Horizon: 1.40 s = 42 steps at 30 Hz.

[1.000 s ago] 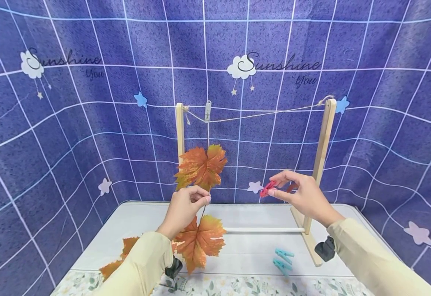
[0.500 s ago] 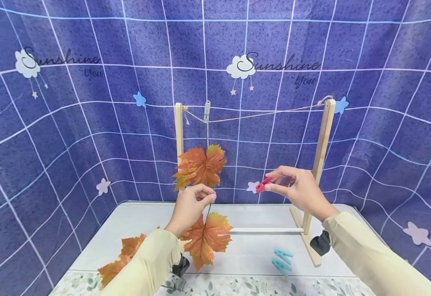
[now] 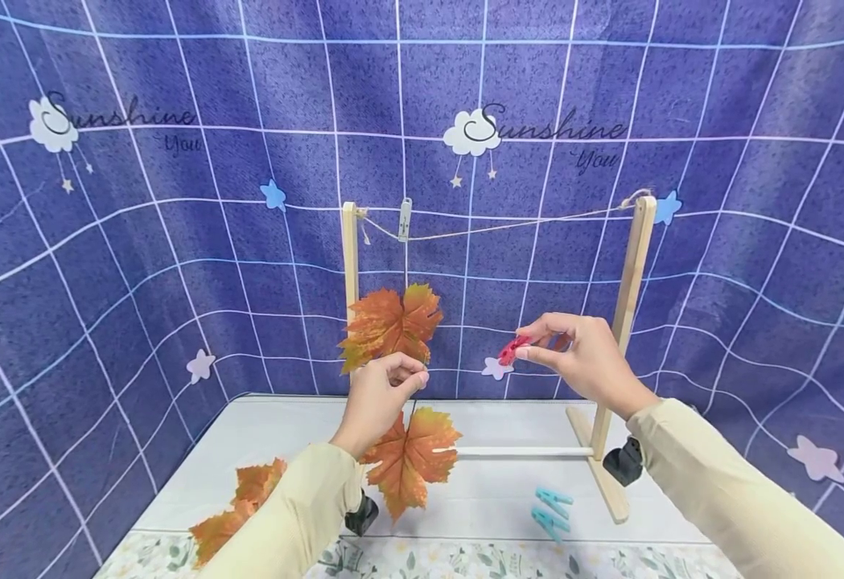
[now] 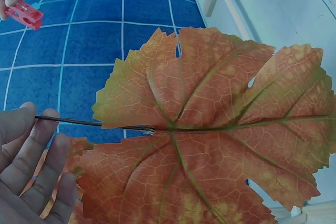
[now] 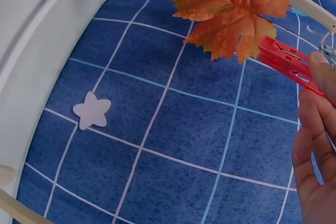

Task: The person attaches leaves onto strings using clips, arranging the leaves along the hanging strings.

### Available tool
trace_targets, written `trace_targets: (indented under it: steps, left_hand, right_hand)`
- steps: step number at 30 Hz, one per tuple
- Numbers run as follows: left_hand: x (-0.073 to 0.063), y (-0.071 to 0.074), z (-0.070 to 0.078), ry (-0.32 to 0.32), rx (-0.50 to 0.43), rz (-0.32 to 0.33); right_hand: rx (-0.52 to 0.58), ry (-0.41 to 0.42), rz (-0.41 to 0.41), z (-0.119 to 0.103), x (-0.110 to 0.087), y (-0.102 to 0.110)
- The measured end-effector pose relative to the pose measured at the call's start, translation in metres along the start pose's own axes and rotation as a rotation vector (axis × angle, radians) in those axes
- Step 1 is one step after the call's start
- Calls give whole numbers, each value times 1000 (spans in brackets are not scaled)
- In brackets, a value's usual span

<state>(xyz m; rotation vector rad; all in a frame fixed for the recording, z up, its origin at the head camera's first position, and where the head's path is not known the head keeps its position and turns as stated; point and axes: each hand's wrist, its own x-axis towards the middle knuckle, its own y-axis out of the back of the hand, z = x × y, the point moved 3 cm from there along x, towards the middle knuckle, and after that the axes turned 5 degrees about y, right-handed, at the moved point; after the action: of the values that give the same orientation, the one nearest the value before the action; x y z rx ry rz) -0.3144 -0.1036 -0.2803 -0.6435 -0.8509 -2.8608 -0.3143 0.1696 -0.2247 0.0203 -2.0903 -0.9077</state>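
My left hand (image 3: pixel 381 398) pinches the thin dark stem of an orange maple-like leaf (image 3: pixel 410 460), which hangs below the fingers; in the left wrist view that leaf (image 4: pixel 210 124) fills the middle. My right hand (image 3: pixel 586 358) holds a red clothespin (image 3: pixel 514 351) between thumb and fingers, also seen as the red clothespin (image 5: pixel 286 61) in the right wrist view. Just above the left hand, another orange leaf (image 3: pixel 393 322) hangs by its stem from a pale grey clothespin (image 3: pixel 405 220) on the string (image 3: pixel 494 228). The right hand is apart from the string.
The string runs between two wooden posts (image 3: pixel 627 297) joined low down by a white rod (image 3: pixel 523 451). Two turquoise clothespins (image 3: pixel 552 513) lie on the white table (image 3: pixel 479 511). More orange leaves (image 3: pixel 236 511) lie at the left. A blue grid curtain (image 3: pixel 175 322) stands behind.
Both hands have risen a little. The left hand has shifted slightly right with its leaf, and the right hand slightly left with the red clothespin.
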Motion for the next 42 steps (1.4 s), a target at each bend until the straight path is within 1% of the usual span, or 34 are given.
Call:
trace_targets:
  steps: [5, 9, 18, 21, 27, 36, 42]
  left_hand:
    - [3, -1, 6, -15, 8, 17]
    - [5, -1, 10, -22, 51, 34]
    - [11, -7, 20, -50, 35, 34]
    - [14, -8, 22, -62, 45, 43]
    - [20, -9, 26, -53, 38, 42]
    - [31, -12, 41, -74, 17, 53]
    - [37, -11, 51, -78, 19, 57]
  right_hand:
    - [-28, 7, 11, -2, 6, 3]
    - [-42, 9, 16, -5, 12, 6]
    - [-54, 42, 28, -13, 25, 10]
    - [-54, 38, 20, -16, 29, 11]
    - [-53, 29, 14, -20, 37, 15]
    - [-77, 24, 28, -23, 49, 26]
    - [-86, -9, 19, -23, 56, 31]
